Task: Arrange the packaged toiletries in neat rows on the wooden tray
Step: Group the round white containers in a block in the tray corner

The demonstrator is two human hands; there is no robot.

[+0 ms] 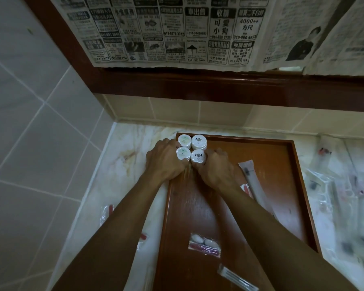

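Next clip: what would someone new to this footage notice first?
Probably the four stacks of round white soaps, set two by two in the far left corner of the wooden tray, with the left hand and right hand curled against the near pair. Next, the newspaper sheets hanging above the counter.

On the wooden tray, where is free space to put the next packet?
Bare wood lies between the round soap stacks and the cotton packet, and along the tray's right rim beyond the long sachet. The far-left corner is crowded by both hands; the counter at right is littered.
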